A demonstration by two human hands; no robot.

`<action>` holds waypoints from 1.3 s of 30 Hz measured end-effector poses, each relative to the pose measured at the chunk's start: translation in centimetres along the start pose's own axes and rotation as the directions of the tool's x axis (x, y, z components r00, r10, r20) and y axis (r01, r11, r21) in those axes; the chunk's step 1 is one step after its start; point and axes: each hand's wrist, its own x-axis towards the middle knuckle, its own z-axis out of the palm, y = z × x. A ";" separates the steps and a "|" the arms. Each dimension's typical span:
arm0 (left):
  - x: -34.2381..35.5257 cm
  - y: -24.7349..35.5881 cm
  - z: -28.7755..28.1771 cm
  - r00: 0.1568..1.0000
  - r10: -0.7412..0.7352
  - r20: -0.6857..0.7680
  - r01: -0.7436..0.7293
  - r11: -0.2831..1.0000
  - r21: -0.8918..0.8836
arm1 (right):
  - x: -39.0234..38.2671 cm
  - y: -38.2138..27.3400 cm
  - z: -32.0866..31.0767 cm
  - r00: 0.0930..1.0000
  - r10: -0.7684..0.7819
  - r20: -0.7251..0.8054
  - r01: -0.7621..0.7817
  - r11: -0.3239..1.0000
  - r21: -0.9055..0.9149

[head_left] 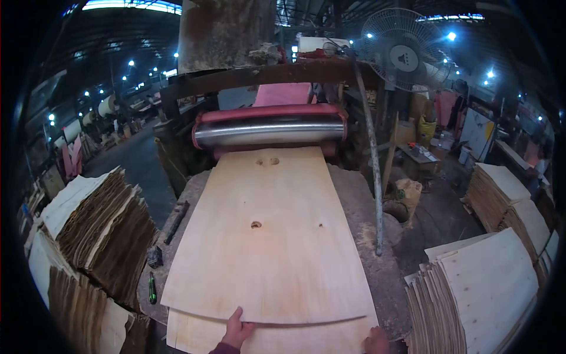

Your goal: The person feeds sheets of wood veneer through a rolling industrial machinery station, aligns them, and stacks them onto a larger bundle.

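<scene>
Pale thin wood veneer sheet (268, 236) lying flat on table (365, 206), far end at steel roller (269, 133); left hand (237, 331) pinching near edge, right hand (375, 341) grip unclear; judged light, floppy, splinter-prone, best held at both near corners.

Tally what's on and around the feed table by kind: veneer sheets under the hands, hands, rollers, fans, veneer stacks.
Veneer sheets on the table: 2, the top sheet and the lower sheet
Hands: 2, left hand, right hand
Steel roller: 1
Fan: 1
Veneer stacks: 4, two at left, two at right
Total: 10
</scene>
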 end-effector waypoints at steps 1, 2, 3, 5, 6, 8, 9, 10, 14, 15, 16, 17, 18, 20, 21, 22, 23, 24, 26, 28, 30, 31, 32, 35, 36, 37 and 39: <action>2.4 0.2 -0.3 1.000 0.000 -0.017 0.000 0.999 -0.039 | -0.5 -0.5 0.1 0.998 0.062 -0.012 -0.061 0.993 0.100; 5.2 0.7 -0.8 1.000 -0.006 -0.016 0.005 0.999 -0.036 | -1.2 -0.9 0.0 0.992 0.126 -0.018 -0.120 0.972 0.201; 8.1 1.4 -1.5 1.000 -0.013 -0.004 0.012 0.997 -0.081 | -1.2 -1.4 -1.0 0.991 0.130 -0.017 -0.123 0.971 0.203; 11.1 1.5 0.1 1.000 -0.012 -0.017 0.010 0.995 -0.101 | -0.4 -1.8 -3.3 0.881 0.298 0.368 -0.356 0.929 0.101; 12.3 1.5 2.9 0.999 0.000 -0.044 -0.004 0.997 -0.081 | -0.9 -0.4 -2.3 0.875 0.323 0.360 -0.378 0.921 0.092; 15.2 2.5 4.6 0.999 -0.033 -0.015 0.032 0.996 -0.081 | -1.4 2.1 1.4 0.949 0.280 0.148 -0.277 0.960 -0.041; 16.2 2.9 4.7 0.998 -0.064 0.007 0.064 0.994 -0.084 | -1.2 2.3 2.0 0.946 0.284 0.158 -0.281 0.959 -0.043; 16.5 3.1 4.8 0.997 -0.072 -0.004 0.071 0.994 -0.084 | -0.6 2.6 1.8 0.927 0.321 0.195 -0.328 0.945 0.007; 12.4 -0.5 4.8 0.944 -0.223 -0.243 0.302 0.881 0.365 | 1.2 4.0 1.1 0.828 0.477 0.294 -0.534 0.831 0.155; 10.2 -1.0 2.2 0.932 -0.297 -0.209 0.356 0.862 0.361 | 2.0 4.1 0.7 0.830 0.470 0.300 -0.529 0.833 0.162; 8.1 -1.1 -2.0 0.915 -0.401 -0.030 0.381 0.841 0.383 | 2.8 4.3 0.2 0.780 0.479 0.402 -0.572 0.806 0.149; 4.9 -2.7 -3.4 0.920 -0.319 -0.229 0.389 0.822 0.417 | 3.0 5.0 -0.3 0.711 0.500 0.494 -0.625 0.771 0.119; 1.1 -3.4 -4.3 0.901 -0.379 -0.211 0.433 0.813 0.390 | 3.1 5.9 -0.7 0.705 0.508 0.495 -0.634 0.764 0.118; -6.3 -3.2 -6.0 0.857 -0.456 -0.240 0.509 0.821 0.258 | 3.7 7.2 -1.6 0.698 0.350 0.625 -0.704 0.497 0.507; -11.4 -3.5 -3.5 0.906 -0.392 -0.161 0.421 0.878 0.228 | 5.1 5.3 -4.5 0.621 0.301 0.724 -0.781 0.321 0.536; -13.1 -3.4 -4.0 0.909 -0.385 -0.160 0.413 0.881 0.230 | 6.3 3.6 -5.7 0.625 0.293 0.724 -0.777 0.322 0.540; -14.3 -3.4 -5.8 0.897 -0.402 -0.182 0.433 0.883 0.183 | 7.2 2.0 -6.5 0.689 0.163 0.707 -0.721 0.255 0.644; -15.3 -3.7 -7.9 0.883 -0.423 -0.202 0.453 0.881 0.135 | 8.3 0.4 -7.6 0.745 0.037 0.666 -0.661 0.174 0.730; -17.7 -4.2 -10.6 0.852 -0.460 -0.250 0.482 0.876 0.031 | 10.8 -4.0 -11.6 0.774 -0.175 0.609 -0.591 0.145 0.793; -19.8 -3.6 -7.0 0.838 -0.466 -0.284 0.511 0.853 0.108 | 12.1 -6.2 -14.5 0.786 -0.202 0.584 -0.589 0.041 0.807; -20.3 -2.6 -4.4 0.972 -0.142 0.187 0.168 0.977 -0.134 | 12.1 -6.2 -15.6 0.806 -0.223 0.548 -0.573 -0.062 0.817; -20.1 -1.4 -2.5 0.972 -0.133 0.196 0.161 0.978 -0.136 | 11.6 -5.3 -15.3 0.803 -0.193 0.563 -0.587 -0.102 0.803; -20.2 -0.2 0.1 0.998 -0.020 0.057 0.028 0.990 -0.142 | 10.7 -3.9 -14.7 0.796 -0.161 0.583 -0.603 -0.139 0.785; -17.5 0.7 -2.2 0.988 0.093 -0.126 -0.093 0.996 0.006 | 7.7 0.2 -9.2 0.777 -0.111 0.619 -0.629 -0.165 0.760; -16.5 0.6 -3.9 0.980 0.085 -0.182 -0.057 0.987 0.153 | 6.8 0.6 -7.6 0.743 -0.077 0.664 -0.665 -0.198 0.720; -16.3 0.4 -4.3 0.979 0.087 -0.184 -0.059 0.987 0.152 | 6.2 0.9 -6.1 0.742 -0.080 0.666 -0.667 -0.197 0.719; -16.0 -0.3 -4.9 0.950 0.151 -0.274 -0.071 0.957 0.280 | 5.2 1.4 -3.7 0.709 0.012 0.705 -0.702 -0.080 0.708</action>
